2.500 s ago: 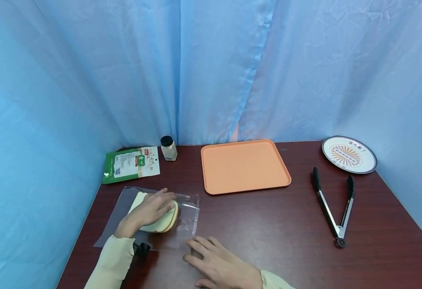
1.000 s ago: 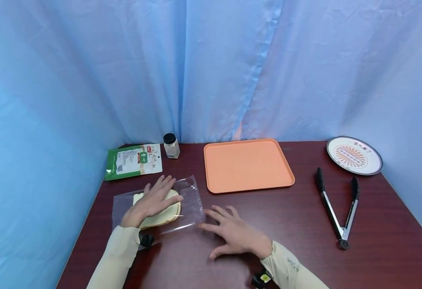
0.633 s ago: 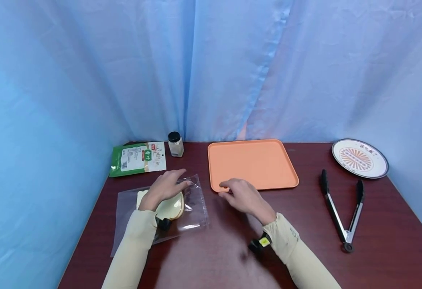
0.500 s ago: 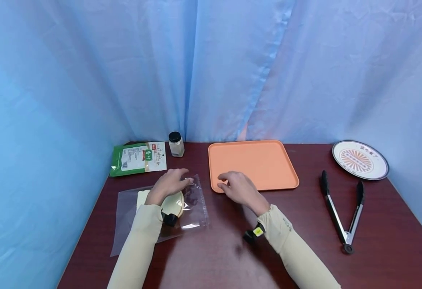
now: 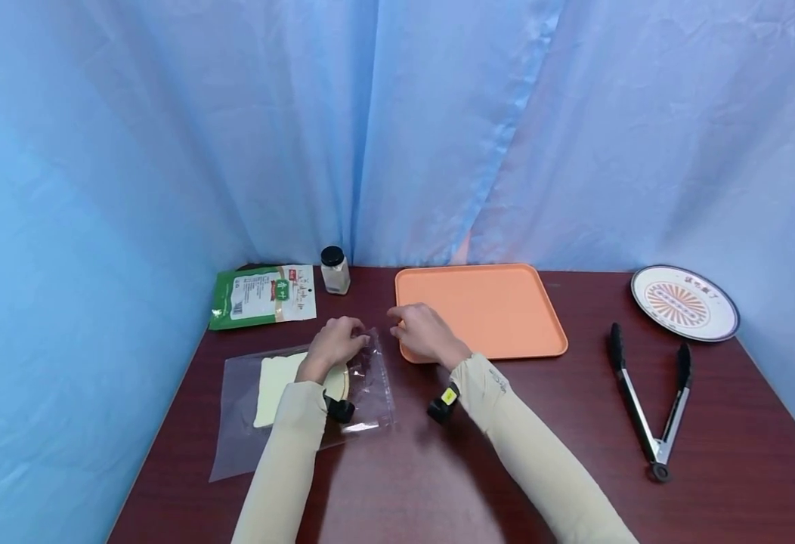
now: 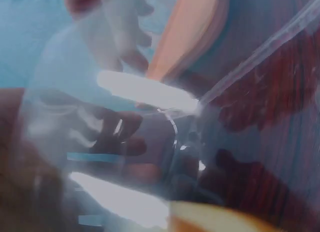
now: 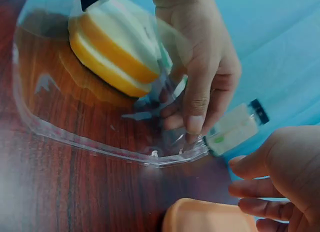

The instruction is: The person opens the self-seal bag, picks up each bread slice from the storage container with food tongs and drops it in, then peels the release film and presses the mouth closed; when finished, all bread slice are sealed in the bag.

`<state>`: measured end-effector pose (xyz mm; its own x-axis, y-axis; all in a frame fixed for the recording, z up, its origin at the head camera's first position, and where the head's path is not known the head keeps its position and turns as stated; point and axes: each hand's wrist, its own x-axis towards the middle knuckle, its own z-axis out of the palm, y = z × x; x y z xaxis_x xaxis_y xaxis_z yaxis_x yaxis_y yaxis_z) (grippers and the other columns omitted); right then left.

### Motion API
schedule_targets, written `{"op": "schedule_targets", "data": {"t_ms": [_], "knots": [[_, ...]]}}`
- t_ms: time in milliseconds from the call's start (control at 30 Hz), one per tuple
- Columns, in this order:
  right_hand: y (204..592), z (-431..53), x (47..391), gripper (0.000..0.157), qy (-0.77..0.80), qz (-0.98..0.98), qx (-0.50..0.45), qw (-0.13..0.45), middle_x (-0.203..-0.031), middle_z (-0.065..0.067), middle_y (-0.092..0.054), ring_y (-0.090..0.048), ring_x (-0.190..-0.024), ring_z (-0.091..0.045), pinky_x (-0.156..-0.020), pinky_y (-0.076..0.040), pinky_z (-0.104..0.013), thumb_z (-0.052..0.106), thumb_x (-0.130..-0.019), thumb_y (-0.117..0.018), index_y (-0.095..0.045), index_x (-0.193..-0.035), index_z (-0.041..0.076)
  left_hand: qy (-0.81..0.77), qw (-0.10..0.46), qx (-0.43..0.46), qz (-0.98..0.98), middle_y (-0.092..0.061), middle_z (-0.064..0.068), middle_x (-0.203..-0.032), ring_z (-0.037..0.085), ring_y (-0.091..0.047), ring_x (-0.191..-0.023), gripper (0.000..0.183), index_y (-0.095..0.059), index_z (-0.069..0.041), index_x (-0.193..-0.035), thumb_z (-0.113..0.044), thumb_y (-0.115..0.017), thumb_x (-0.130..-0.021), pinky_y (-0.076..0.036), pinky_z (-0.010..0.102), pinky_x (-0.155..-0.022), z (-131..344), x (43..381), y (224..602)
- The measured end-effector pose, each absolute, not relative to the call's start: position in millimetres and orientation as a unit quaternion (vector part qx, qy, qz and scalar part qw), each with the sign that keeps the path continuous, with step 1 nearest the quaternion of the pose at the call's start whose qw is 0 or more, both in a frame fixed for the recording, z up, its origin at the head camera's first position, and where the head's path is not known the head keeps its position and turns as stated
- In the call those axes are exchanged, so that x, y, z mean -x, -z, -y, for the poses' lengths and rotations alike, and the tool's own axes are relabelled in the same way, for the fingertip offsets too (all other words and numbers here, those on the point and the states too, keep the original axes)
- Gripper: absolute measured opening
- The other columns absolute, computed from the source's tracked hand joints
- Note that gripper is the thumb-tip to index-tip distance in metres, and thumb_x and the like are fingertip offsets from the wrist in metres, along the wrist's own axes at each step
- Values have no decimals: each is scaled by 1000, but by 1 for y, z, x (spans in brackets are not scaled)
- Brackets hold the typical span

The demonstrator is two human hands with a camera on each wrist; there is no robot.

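Observation:
A clear plastic bag (image 5: 237, 412) lies on the table at left, with pale, brown-edged bread slices (image 5: 275, 385) inside. Over its far right corner, my left hand (image 5: 336, 344) pinches the plastic near the mouth between thumb and fingers. In the right wrist view the left thumb (image 7: 196, 104) presses down at the bag's edge strip, and the stacked bread (image 7: 112, 47) shows behind the film. Just right of that corner hovers my right hand (image 5: 428, 332), fingers loosely bent and holding nothing, over the left end of the orange tray (image 5: 486, 310).
A green and white pouch (image 5: 261, 296) lies behind the bag, beside a small black-lidded jar (image 5: 335, 273). At the right are tongs (image 5: 659, 470) with spread arms and a patterned plate (image 5: 686, 302). Blue curtains (image 5: 431, 136) close off the back and sides.
My left hand has gone from lying spread over the bread to the bag's far right corner, pinching it. My right hand has moved forward, then left toward that corner. The bag has turned slightly.

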<state>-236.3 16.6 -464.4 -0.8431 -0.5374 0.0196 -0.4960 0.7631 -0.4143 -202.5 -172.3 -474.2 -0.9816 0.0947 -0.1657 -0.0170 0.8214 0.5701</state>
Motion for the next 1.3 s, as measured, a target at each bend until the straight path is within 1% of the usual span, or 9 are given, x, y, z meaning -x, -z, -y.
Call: {"op": "schedule_targets", "data": {"t_ms": [233, 367, 433, 533, 667, 733, 833, 1067, 1300], "knots": [[478, -2, 244, 35, 215, -939, 254, 85, -121, -12, -71, -64, -115, -30, -99, -52, -43, 17, -100, -60, -64, -133, 9, -296, 61, -7, -953, -76, 10, -101, 24, -69, -87, 16, -77, -6, -103, -15, -66, -94, -55, 43, -83, 167, 208, 482], [484, 2, 245, 30, 228, -938, 247, 92, -123, -9, -72, -64, -115, -30, -103, -48, -47, 18, -101, -59, -68, -129, 12, -308, 51, 1, -950, -76, 10, -94, 22, -67, -81, 13, -78, -5, -95, -11, -66, -94, -54, 39, -78, 165, 209, 485], [485, 3, 245, 28, 236, -936, 246, 90, -120, -7, -73, -65, -113, -30, -103, -45, -50, 18, -100, -59, -71, -124, 12, -318, 49, 6, -947, -76, 10, -91, 20, -65, -77, 13, -78, -5, -94, -10, -66, -94, -52, 36, -74, 164, 209, 486], [487, 6, 246, 24, 252, -932, 247, 89, -111, -4, -76, -67, -107, -28, -100, -42, -52, 19, -98, -61, -75, -118, 14, -329, 44, 12, -943, -75, 9, -88, 18, -63, -73, 13, -78, -5, -93, -10, -66, -94, -50, 32, -69, 164, 210, 487], [490, 9, 247, 19, 276, -924, 250, 92, -97, 1, -78, -69, -98, -22, -99, -39, -52, 20, -96, -64, -77, -109, 16, -338, 35, 15, -940, -76, 9, -88, 18, -64, -75, 13, -79, -5, -92, -9, -66, -94, -51, 32, -70, 166, 210, 489], [492, 11, 247, 17, 281, -921, 253, 90, -94, 2, -78, -69, -96, -21, -99, -40, -52, 20, -95, -65, -78, -105, 16, -340, 32, 13, -940, -76, 9, -89, 19, -65, -76, 14, -79, -5, -92, -9, -66, -94, -51, 33, -71, 167, 210, 490], [495, 13, 246, 16, 277, -921, 260, 84, -97, 2, -78, -70, -96, -22, -98, -42, -51, 20, -96, -63, -79, -101, 17, -343, 30, 6, -939, -77, 9, -89, 18, -65, -75, 14, -79, -5, -91, -9, -66, -94, -52, 33, -71, 167, 208, 492], [498, 11, 246, 20, 266, -923, 271, 68, -101, 1, -79, -71, -97, -21, -96, -46, -47, 22, -99, -60, -79, -102, 18, -348, 15, -4, -938, -76, 9, -87, 17, -64, -72, 14, -79, -5, -91, -10, -66, -94, -52, 32, -69, 164, 204, 492], [499, 13, 245, 21, 232, -930, 281, 34, -97, 3, -79, -72, -89, -20, -91, -50, -46, 22, -96, -60, -80, -100, 18, -332, -1, -10, -943, -77, 8, -85, 17, -66, -72, 13, -79, -6, -88, -9, -67, -93, -55, 36, -72, 162, 202, 495]]}}
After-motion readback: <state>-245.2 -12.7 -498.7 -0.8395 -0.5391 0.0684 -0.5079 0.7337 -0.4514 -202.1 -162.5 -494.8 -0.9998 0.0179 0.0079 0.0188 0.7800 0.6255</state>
